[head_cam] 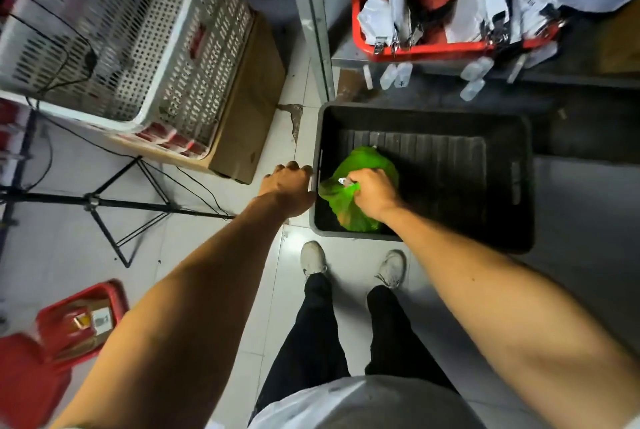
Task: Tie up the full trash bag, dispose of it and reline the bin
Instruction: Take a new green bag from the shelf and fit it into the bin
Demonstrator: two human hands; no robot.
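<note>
Right hand (372, 194) grips the green bag (360, 186) lying lengthwise toward the person; left hand (287, 182) grips the bin's rim (317, 165).

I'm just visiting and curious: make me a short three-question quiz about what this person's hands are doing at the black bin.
1. True or false: the right hand grips the green bag inside the black bin.
2. Where is the left hand?
A. On the red basket
B. On the bin's left rim
C. On the white crate
3. Fill in: the bag lies toward the bin's ____ side, as seen in the picture.

Key:
1. True; its fingers are curled round the bag's gathered top.
2. B.
3. Left; the rest of the ribbed floor lies bare.
</note>
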